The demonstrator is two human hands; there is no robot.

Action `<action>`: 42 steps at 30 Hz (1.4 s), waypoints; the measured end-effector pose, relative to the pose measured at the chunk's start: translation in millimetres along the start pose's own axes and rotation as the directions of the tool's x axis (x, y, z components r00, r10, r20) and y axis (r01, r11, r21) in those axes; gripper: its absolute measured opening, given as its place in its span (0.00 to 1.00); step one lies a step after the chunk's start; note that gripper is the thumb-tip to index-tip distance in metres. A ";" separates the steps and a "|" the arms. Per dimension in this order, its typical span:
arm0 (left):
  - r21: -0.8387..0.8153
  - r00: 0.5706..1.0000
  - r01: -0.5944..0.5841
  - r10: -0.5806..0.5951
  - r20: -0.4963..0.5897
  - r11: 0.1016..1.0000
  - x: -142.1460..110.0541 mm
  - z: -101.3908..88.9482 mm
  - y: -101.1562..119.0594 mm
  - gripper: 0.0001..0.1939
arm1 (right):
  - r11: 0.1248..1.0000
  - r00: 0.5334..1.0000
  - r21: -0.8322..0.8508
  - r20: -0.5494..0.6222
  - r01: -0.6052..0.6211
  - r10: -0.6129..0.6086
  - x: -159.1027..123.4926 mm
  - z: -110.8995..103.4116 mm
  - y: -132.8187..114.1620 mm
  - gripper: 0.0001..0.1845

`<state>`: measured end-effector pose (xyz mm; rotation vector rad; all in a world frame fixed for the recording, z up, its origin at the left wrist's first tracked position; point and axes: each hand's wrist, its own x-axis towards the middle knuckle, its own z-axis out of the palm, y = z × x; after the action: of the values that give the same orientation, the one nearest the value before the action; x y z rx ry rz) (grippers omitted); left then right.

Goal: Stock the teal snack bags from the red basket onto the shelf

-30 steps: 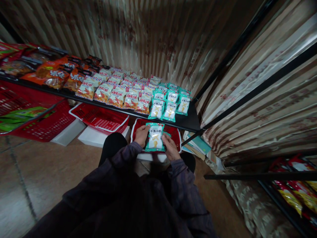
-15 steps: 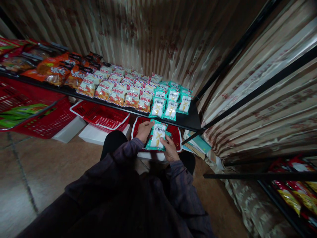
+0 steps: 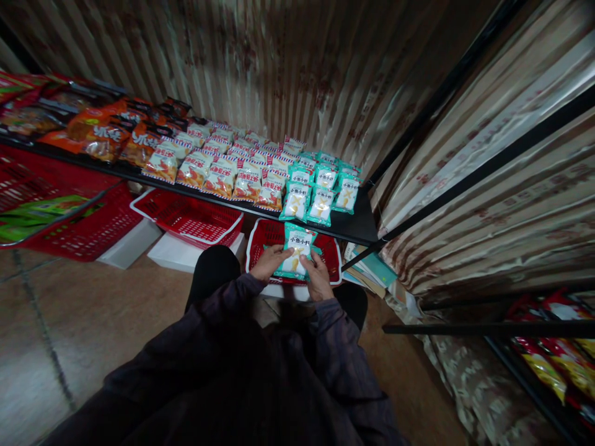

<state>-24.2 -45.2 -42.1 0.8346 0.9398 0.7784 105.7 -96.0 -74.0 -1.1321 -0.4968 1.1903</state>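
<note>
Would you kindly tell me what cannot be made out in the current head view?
All in the head view:
- Back of the held teal packet: faces away from the camera.
- Most fingers of the left hand and right hand: behind the packet.
- Middle of the near basket: covered by packet and hands.
- Green packets: cut off by the left edge.
- Small print on the shelved teal packets: too small.

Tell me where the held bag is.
The held bag is near the head view's centre, between left hand and right hand, over a red basket.
</note>
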 end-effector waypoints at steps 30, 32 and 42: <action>-0.174 0.988 0.061 -0.084 -0.128 0.983 5.0 2.2 7.0 0.09 | 0.997 0.993 -0.049 -0.100 -0.064 0.059 -13.6 2.8 -2.8 0.26; -0.171 0.990 0.069 -0.088 -0.106 0.983 6.3 2.2 6.7 0.10 | 0.997 0.991 -0.035 -0.114 -0.068 0.063 -13.9 3.0 -0.7 0.26; -0.163 0.986 0.107 -0.125 -0.108 0.981 11.4 3.3 3.7 0.10 | 0.995 0.998 -0.104 -0.060 -0.014 0.008 -16.5 -1.8 4.6 0.27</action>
<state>-17.6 -34.7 -42.0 0.5959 1.0086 0.7953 99.1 -111.9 -74.9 -1.2570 -0.5125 1.1476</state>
